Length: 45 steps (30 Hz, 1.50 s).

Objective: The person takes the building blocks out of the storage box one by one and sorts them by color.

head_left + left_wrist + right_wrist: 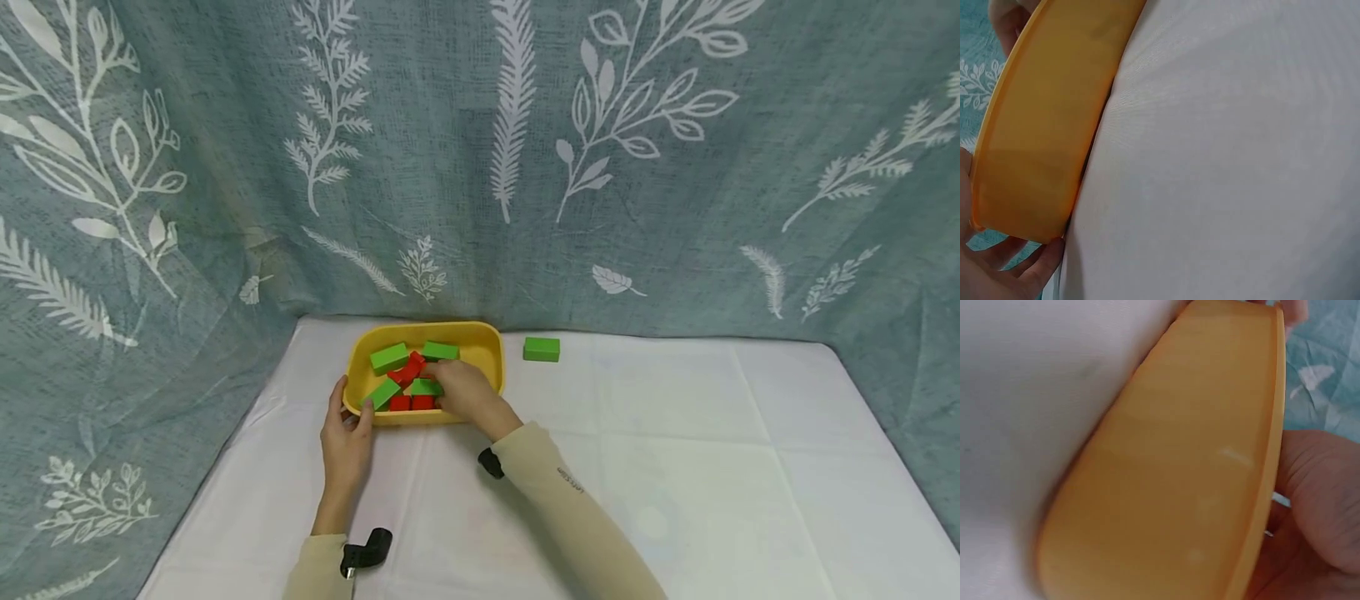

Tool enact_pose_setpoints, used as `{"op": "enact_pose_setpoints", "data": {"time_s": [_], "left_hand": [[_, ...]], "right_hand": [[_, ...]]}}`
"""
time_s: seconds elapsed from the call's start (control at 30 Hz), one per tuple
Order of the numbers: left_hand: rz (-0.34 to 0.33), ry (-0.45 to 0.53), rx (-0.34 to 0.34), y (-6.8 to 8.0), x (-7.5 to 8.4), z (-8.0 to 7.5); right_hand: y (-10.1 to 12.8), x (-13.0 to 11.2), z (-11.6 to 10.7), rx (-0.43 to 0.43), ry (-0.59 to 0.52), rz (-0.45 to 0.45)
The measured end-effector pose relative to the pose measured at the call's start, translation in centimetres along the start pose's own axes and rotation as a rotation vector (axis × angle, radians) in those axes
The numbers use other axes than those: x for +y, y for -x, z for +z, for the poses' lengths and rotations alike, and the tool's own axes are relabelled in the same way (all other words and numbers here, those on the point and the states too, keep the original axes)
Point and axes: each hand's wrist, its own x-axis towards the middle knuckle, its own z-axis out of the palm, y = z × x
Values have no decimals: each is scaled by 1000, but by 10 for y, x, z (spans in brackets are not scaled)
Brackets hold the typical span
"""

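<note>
Evidently steadied for rummaging: yellow tray (491,343) set near the far edge of the table (675,467), toward its left corner, braced at the near-left rim by the left hand (347,442), thumb curled over the lip and fingers under the wall. Reaching over the near rim, right hand (467,392), fingers bent down among the red blocks (411,402) and green blocks (388,358) inside; impossible to tell whether closed on a block. Left alone outside, just beyond the tray's right side near the far edge, one lone green block (542,349).
</note>
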Motion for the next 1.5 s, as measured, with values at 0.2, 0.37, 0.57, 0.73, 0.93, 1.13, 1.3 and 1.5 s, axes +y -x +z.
{"op": "enact_pose_setpoints", "data": {"time_s": [0.2,0.37,0.57,0.73,0.93,1.13,1.3,1.5], "left_hand": [[7,1,-2,1,0,0],[-10,3,-3,2,1,1],[-4,-2,2,4,3,0],[10,-2,5,3,3,-1],[7,-2,16,1,3,-2],[10,6,14,0,3,-2],[7,1,8,1,2,0],[9,3,8,1,2,1]], "right_hand": [[-7,-6,0,-10,132,43],[-10,-3,3,-4,136,41],[-6,5,-8,62,86,17],[5,22,-38,146,-112,5],[28,66,-69,211,-309,59],[58,128,-85,233,-367,186],[84,174,-86,253,-351,282],[100,205,-82,233,-330,338]]}}
